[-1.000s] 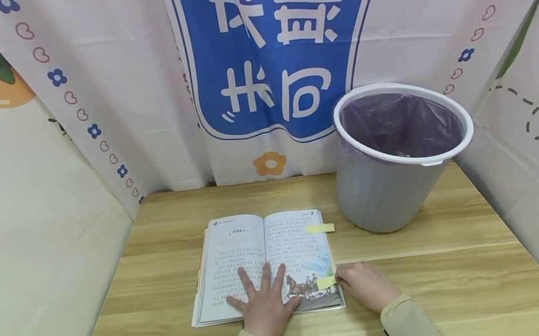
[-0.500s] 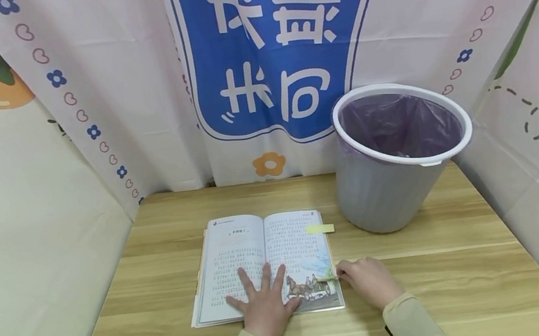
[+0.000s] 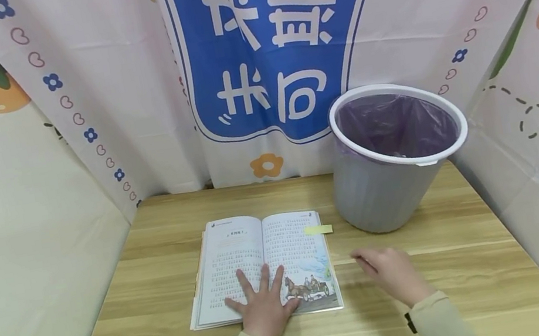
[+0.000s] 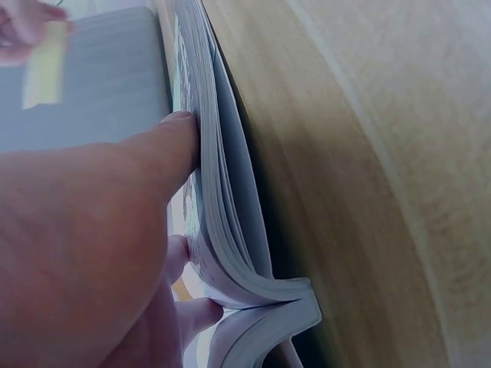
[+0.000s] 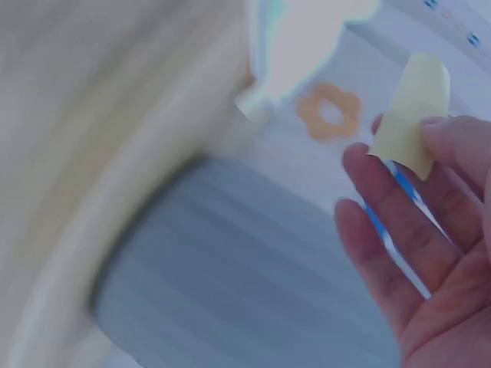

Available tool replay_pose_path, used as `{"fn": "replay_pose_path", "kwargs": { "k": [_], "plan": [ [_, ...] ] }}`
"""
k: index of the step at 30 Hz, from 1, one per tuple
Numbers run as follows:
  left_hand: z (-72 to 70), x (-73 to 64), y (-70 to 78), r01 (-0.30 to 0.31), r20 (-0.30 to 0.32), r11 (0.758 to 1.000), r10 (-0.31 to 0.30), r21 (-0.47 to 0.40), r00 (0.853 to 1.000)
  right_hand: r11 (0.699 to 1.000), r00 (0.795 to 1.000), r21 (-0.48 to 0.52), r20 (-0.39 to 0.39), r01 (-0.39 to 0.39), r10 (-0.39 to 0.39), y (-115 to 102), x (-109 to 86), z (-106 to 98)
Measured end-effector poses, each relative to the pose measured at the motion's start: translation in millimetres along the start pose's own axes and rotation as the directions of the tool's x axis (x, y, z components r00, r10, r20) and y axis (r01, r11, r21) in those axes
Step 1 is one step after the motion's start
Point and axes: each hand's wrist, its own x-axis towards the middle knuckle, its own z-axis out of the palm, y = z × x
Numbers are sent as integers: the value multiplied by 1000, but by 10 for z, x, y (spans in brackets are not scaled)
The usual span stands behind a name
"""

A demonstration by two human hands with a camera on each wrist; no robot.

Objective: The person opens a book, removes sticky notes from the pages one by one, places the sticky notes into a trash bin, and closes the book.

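An open book [image 3: 289,242] lies on the wooden table, with text on both pages and a horse-cart picture at the lower right. My left hand [image 3: 263,310] rests on its lower middle, fingers spread across both pages. In the left wrist view the thumb [image 4: 173,146] presses the page by the edge. To the right of the book, my right hand [image 3: 390,271] pinches a yellow sticky note [image 5: 414,115] between thumb and fingers, apart from the page. Another yellow sticky note [image 3: 318,230] sticks out from the right page's upper edge.
A grey trash bin [image 3: 386,193] with a white rim and purple liner stands at the back right of the table [image 3: 156,258]. Printed cloth [image 3: 277,53] hangs behind and along both sides.
The lower sticky note has come off the right page, in my right hand's pinch. That hand has drawn away to the right. My left hand stays on the book.
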Motion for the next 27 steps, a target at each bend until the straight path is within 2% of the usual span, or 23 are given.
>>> {"fn": "replay_pose_path", "kwargs": {
  "k": [2,5,9,11,14,18,21,24,27],
  "plan": [
    [1,0,-1,0,1,1000,0,2,1000,997,993,-23,-99,67,-69,22,70,-167],
    [11,2,-6,0,4,1000,0,4,1000,991,967,-65,-216,121,-132,61,202,-465],
    [17,2,-10,-2,4,1000,2,-1,1000,982,926,-143,-339,124,-167,118,410,-915],
    [15,-1,-11,-2,2,1000,2,-4,1000,975,909,-191,-375,115,-180,158,515,-1138],
    [14,-8,-13,-2,0,1000,2,-5,1000,966,900,-243,-395,90,-183,202,672,-1443],
    [19,-14,-18,-1,1,1000,1,-3,1000,962,886,-264,-428,68,-180,240,864,-1768],
    [26,-10,-22,-1,1,1000,1,-1,1000,956,887,-291,-432,36,-165,282,981,-1950],
    [29,-6,-23,0,4,1000,0,-3,1000,943,905,-333,-397,12,-152,366,1093,-2056],
    [24,-5,-22,1,11,1000,-1,-11,1000,934,923,-358,-355,14,-150,477,1202,-2075]
  ]
}}
